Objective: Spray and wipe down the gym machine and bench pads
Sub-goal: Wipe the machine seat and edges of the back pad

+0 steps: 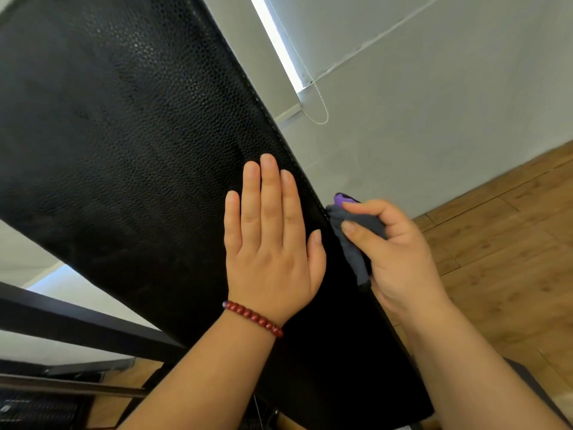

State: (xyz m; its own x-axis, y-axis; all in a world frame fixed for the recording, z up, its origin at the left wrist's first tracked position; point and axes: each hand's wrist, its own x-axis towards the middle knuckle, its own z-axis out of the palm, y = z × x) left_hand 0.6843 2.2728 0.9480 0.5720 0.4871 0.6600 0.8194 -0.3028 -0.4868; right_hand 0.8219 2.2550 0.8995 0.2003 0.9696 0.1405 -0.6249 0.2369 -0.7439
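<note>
Pressing flat: left hand [273, 243], fingers straight, on black pad [124, 144] | right hand [393, 252] grips grey cloth [353, 243] (at pad's edge)

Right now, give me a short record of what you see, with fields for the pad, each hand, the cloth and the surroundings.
pad: black textured bench pad, slanting across the view
left hand: flat on the pad, fingers straight, red bead bracelet at the wrist
right hand: grips the grey cloth
cloth: bunched against the pad's right edge
purple item: peeks out behind the cloth, cannot tell what it is
surroundings: wood floor, white wall, bead cord
</note>
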